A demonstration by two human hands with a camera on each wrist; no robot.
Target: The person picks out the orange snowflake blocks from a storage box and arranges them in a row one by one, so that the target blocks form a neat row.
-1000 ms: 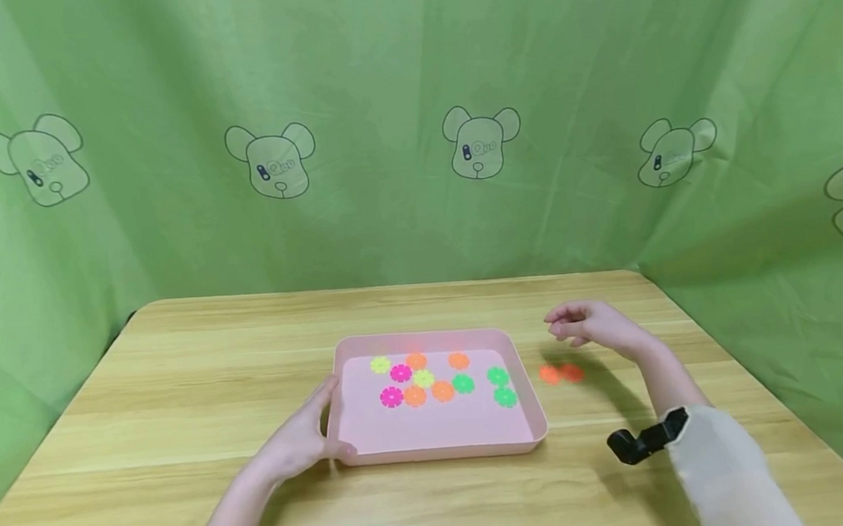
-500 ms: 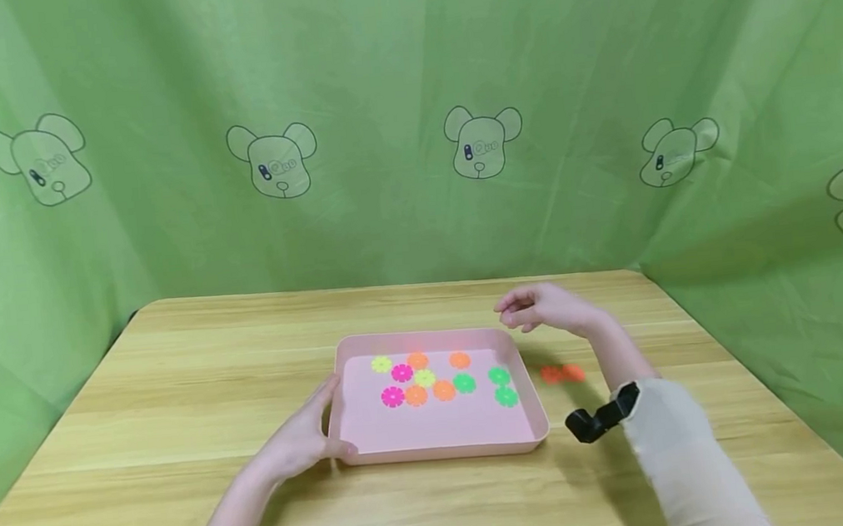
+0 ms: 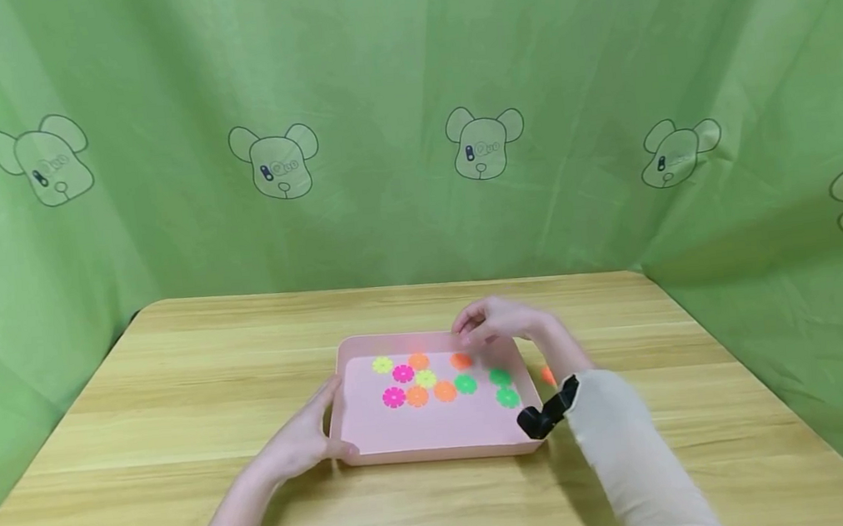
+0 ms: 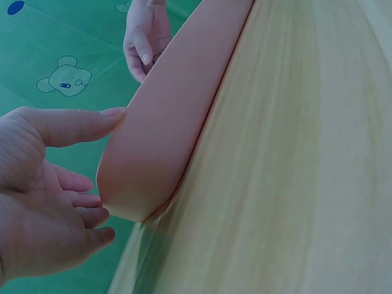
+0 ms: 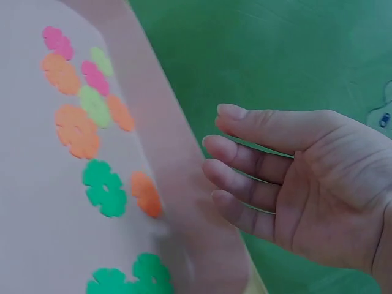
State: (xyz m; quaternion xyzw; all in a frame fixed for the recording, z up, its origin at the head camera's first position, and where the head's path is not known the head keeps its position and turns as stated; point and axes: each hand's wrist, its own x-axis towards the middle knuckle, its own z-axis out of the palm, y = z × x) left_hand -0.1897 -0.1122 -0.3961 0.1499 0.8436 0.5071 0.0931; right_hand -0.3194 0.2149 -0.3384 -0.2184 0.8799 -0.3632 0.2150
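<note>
A shallow pink tray (image 3: 436, 429) lies on the wooden table. My left hand (image 3: 297, 441) holds its left end, thumb at the front corner and fingers along the side wall. Inside lie several notched plastic discs: yellow disc (image 3: 383, 365), pink disc (image 3: 394, 396), orange disc (image 3: 444, 391) and green disc (image 3: 466, 384) among them. Over the tray's back right rim hovers my right hand (image 3: 497, 319), fingers loosely bent; the right wrist view shows nothing in it. Just below its fingertips in the head view is another orange disc (image 3: 462, 361).
Outside the tray's right wall, an orange disc (image 3: 548, 375) shows on the table, partly hidden by the right forearm. A black camera mount (image 3: 547, 411) juts from the right wrist over the tray's front right corner. Green cloth (image 3: 389, 232) hangs behind the table.
My right hand has moved left, from above the orange discs on the table to the tray's back right rim. The left hand and the tray have stayed put.
</note>
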